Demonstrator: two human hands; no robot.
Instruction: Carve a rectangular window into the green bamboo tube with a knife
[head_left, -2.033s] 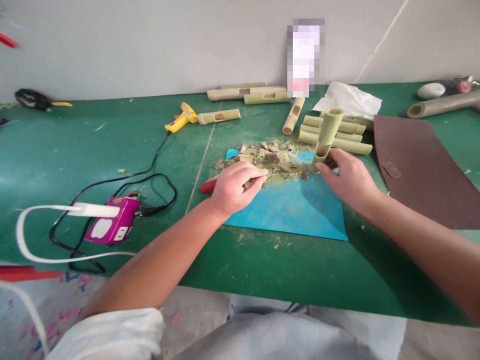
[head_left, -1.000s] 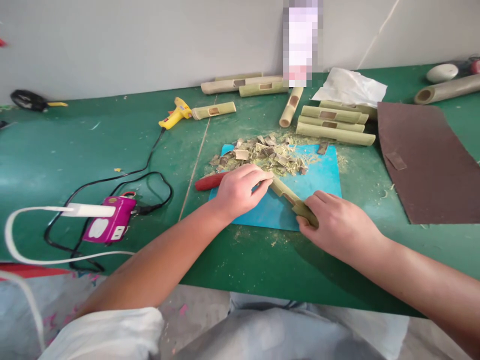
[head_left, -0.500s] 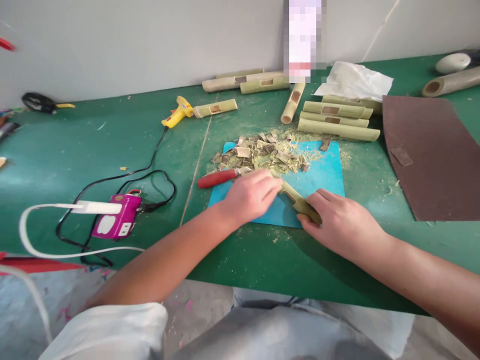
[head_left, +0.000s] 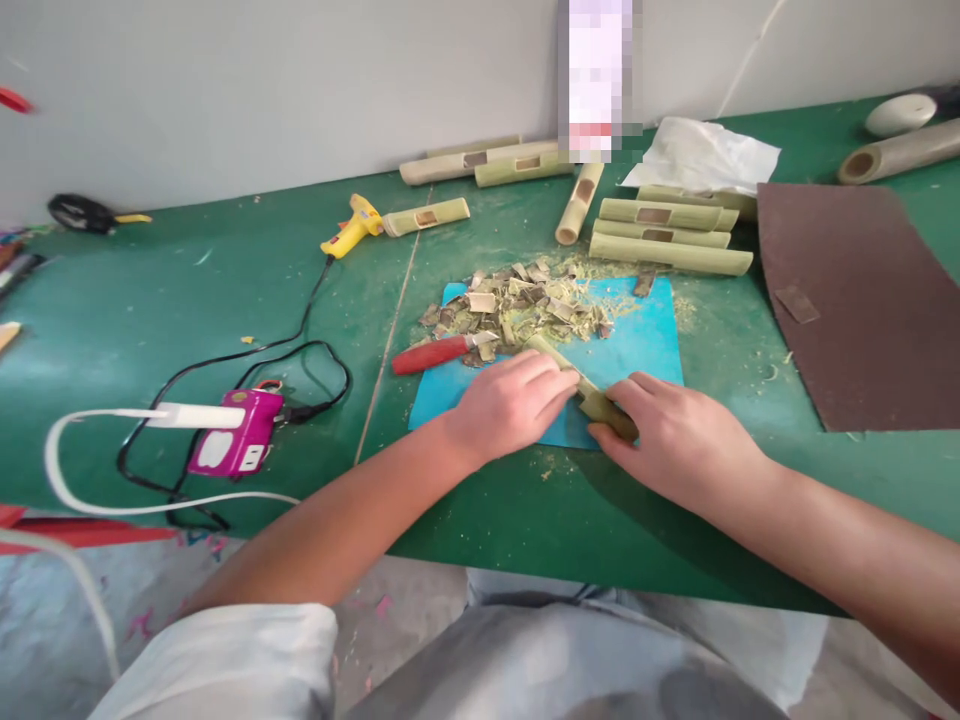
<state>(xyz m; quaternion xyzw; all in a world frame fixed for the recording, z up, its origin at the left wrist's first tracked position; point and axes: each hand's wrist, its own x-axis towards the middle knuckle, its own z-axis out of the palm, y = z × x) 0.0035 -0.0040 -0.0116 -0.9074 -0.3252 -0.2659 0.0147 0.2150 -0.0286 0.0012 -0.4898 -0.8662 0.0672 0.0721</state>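
Note:
A short green bamboo tube point(head_left: 551, 350) with a cut-out in its side lies slantwise over a blue mat point(head_left: 652, 340). My right hand point(head_left: 667, 420) is closed round its near end, thumb below and fingers on top. My left hand point(head_left: 517, 400) has its fingers pressed together at the cut-out, touching the tube; whatever may be under the fingertips is hidden. Just beyond the left hand a red-handled knife point(head_left: 431, 355) rests on the mat, its blade against a heap of bamboo chips point(head_left: 525, 300).
Behind the mat lie several notched bamboo tubes point(head_left: 671, 255). A dark brown sheet point(head_left: 855, 300) covers the right side of the green table point(head_left: 285, 270). Leftward are a yellow glue gun point(head_left: 352, 230), its black cord and a purple power strip point(head_left: 240, 430). White tissue point(head_left: 701, 155) sits at the back.
My left hand has slid along the tube toward me, from its far part to the cut-out, uncovering the far end and the knife's blade. My right hand keeps its grip.

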